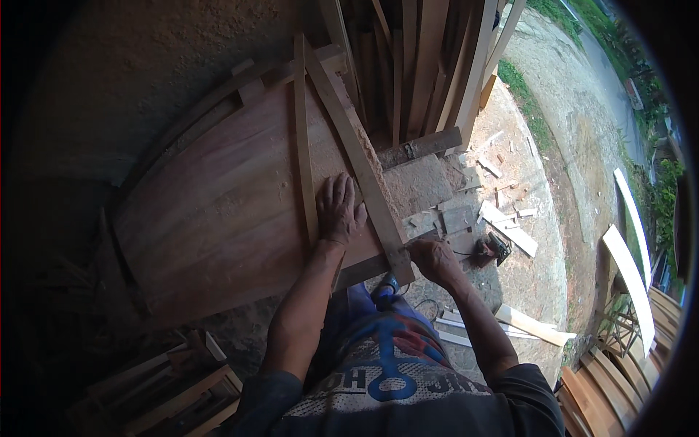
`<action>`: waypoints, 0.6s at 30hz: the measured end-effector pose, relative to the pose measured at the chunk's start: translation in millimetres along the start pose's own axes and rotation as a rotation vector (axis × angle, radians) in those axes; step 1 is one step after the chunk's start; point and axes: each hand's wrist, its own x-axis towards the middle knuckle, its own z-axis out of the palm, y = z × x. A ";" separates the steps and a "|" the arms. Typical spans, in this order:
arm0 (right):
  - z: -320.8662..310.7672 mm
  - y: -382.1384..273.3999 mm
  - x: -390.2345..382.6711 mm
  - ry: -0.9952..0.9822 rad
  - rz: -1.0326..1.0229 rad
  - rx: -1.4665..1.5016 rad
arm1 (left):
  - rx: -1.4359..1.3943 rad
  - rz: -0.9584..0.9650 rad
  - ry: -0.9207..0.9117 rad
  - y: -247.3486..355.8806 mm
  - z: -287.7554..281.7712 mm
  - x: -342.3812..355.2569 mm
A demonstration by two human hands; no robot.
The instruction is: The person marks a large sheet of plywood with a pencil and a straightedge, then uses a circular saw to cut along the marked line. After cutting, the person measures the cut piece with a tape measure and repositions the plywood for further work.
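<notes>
Wooden strip [357,156]: along tabletop's [218,204] right edge; could skew if pushed unevenly
Left hand [339,207]: fingers outstretched on tabletop, gripping nothing
Right hand [435,261]: fingers curled beside strip's near end, grip unclear

Pretty dim in here on the left, just a rough brown wall [182,36] in shadow. Sun hits the pale floor [542,288] on the right, and past it there's bare ground [571,109], green grass [526,93] and a grey road [610,65].
</notes>
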 end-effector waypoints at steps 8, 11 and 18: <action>-10.7 -8.5 -3.3 0.161 0.082 0.151 | 0.041 0.005 0.017 -3.6 8.5 -1.2; -15.9 -9.4 -24.9 0.389 0.088 0.166 | 0.065 0.005 -0.002 -2.8 9.4 -3.4; 60.5 38.8 -159.7 0.102 0.325 0.106 | 0.014 0.039 0.015 -11.1 10.2 -6.2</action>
